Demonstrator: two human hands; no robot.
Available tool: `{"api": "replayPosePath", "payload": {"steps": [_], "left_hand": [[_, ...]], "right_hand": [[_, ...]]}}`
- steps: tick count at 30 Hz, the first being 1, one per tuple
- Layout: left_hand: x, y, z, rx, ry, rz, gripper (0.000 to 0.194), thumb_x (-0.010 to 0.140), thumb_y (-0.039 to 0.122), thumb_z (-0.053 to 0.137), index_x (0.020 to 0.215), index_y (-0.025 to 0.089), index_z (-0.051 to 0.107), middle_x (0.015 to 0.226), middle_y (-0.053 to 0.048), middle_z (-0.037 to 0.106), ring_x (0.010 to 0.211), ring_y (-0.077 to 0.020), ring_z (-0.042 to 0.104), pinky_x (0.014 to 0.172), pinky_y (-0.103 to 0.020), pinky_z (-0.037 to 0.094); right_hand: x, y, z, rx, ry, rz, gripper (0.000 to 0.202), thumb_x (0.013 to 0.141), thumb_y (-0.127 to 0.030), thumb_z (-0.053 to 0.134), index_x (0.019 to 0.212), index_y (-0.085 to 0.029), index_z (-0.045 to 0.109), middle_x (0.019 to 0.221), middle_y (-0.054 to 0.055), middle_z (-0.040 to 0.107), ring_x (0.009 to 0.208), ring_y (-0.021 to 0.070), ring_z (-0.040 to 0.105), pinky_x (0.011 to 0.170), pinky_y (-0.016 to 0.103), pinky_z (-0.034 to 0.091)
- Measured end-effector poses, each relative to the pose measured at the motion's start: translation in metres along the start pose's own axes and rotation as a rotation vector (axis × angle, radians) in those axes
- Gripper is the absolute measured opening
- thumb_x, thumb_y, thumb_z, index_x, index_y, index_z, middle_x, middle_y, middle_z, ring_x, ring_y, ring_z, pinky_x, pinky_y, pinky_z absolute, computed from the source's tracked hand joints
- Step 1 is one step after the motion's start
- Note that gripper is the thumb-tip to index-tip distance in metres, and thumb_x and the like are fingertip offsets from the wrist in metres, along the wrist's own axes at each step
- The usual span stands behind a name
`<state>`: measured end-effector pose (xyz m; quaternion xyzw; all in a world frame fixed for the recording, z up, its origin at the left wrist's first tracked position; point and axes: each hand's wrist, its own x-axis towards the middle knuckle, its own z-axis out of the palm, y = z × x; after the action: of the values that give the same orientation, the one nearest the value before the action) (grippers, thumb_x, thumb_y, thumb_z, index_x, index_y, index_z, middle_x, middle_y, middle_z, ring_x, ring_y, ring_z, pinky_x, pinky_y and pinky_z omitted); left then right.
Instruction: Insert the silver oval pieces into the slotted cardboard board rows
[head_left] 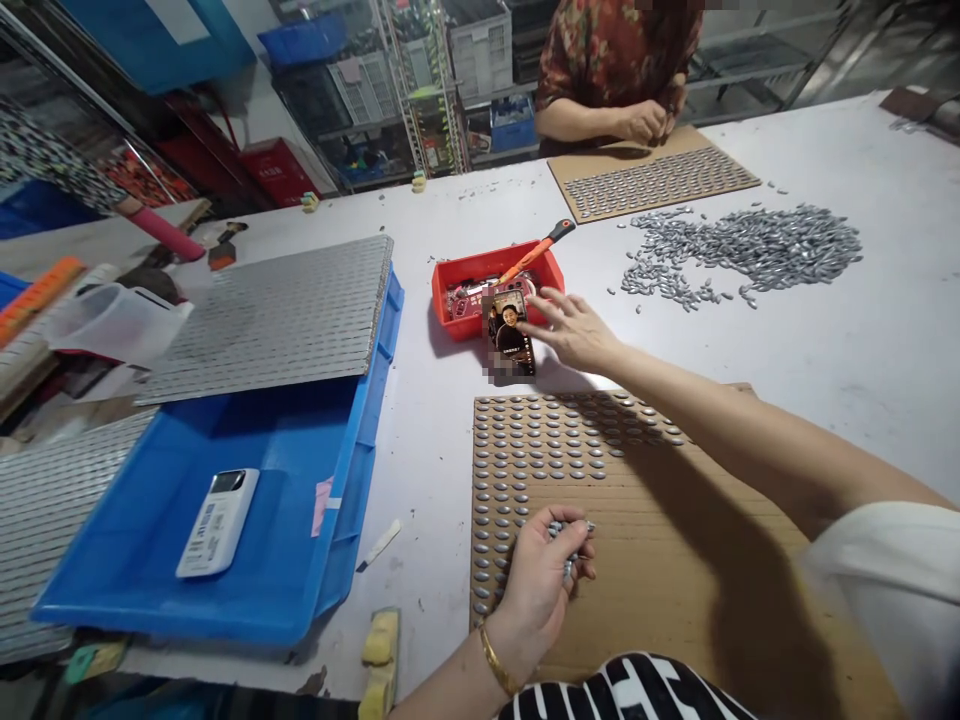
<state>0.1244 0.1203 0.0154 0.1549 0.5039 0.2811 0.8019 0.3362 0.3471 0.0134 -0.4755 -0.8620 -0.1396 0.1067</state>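
My left hand [544, 565] is closed around several small silver oval pieces [570, 562], low over a brown cardboard sheet [637, 560]. Rows of the same pieces lie on that sheet along its far and left parts. My right hand [574, 330] reaches forward with fingers spread, its fingertips at the right edge of a phone [511, 335]. The phone leans upright against a red tray [444, 300], and its screen is lit with a video. Whether the fingertips touch the glass I cannot tell.
A loose heap of silver pieces [780, 245] lies at the back right. Across the table a co-worker's hands [649, 120] are over another filled cardboard [724, 180]. An orange-handled cutter [536, 250] rests on the red tray. At left stands a blue bin [300, 590] holding a white remote-like device [219, 522].
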Motion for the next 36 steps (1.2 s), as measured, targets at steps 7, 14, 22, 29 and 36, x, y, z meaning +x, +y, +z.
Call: {"api": "replayPosePath", "payload": {"steps": [7, 14, 22, 29, 36], "left_hand": [[0.001, 0.008, 0.006, 0.03, 0.022, -0.01, 0.03, 0.064, 0.031, 0.079, 0.085, 0.017, 0.061, 0.062, 0.002, 0.059, 0.051, -0.0068, 0.051, 0.051, -0.019, 0.036], [0.002, 0.019, 0.017, -0.02, 0.037, 0.07, 0.03, 0.063, 0.028, 0.08, 0.084, 0.018, 0.06, 0.066, 0.001, 0.061, 0.055, -0.0077, 0.053, 0.054, -0.019, 0.038], [0.001, 0.01, 0.02, -0.01, -0.013, 0.12, 0.027, 0.065, 0.025, 0.078, 0.084, 0.016, 0.061, 0.07, 0.0, 0.063, 0.057, -0.0067, 0.053, 0.058, -0.019, 0.041], [0.0, 0.008, 0.013, -0.04, -0.018, 0.128, 0.026, 0.072, 0.029, 0.075, 0.092, 0.016, 0.063, 0.072, -0.001, 0.061, 0.061, -0.007, 0.053, 0.057, -0.018, 0.041], [-0.002, 0.013, 0.014, 0.004, -0.036, 0.058, 0.024, 0.068, 0.028, 0.078, 0.083, 0.013, 0.067, 0.07, -0.001, 0.06, 0.06, -0.0068, 0.051, 0.053, -0.017, 0.04]], "right_hand": [[-0.046, -0.024, -0.033, 0.273, 0.098, 0.15, 0.043, 0.083, -0.007, 0.048, 0.125, -0.016, 0.055, 0.132, 0.018, 0.048, 0.119, 0.0322, 0.043, 0.092, 0.049, 0.04], [-0.135, -0.106, -0.083, 1.041, -0.112, 0.181, 0.023, 0.093, -0.027, 0.048, 0.109, -0.021, 0.062, 0.089, 0.007, 0.065, 0.079, 0.0173, 0.059, 0.07, 0.029, 0.047], [-0.159, -0.127, -0.089, 1.232, -0.2, 0.415, 0.014, 0.091, -0.027, 0.053, 0.089, -0.02, 0.066, 0.081, 0.003, 0.066, 0.073, 0.0144, 0.059, 0.066, 0.024, 0.044], [-0.152, -0.136, -0.084, 1.116, -0.104, 0.29, 0.021, 0.092, -0.021, 0.048, 0.105, -0.021, 0.064, 0.084, 0.005, 0.063, 0.077, 0.0159, 0.058, 0.07, 0.027, 0.045], [-0.156, -0.139, -0.084, 1.159, -0.15, 0.294, 0.022, 0.093, -0.024, 0.05, 0.109, -0.02, 0.063, 0.085, 0.005, 0.061, 0.076, 0.0149, 0.057, 0.067, 0.025, 0.046]]}}
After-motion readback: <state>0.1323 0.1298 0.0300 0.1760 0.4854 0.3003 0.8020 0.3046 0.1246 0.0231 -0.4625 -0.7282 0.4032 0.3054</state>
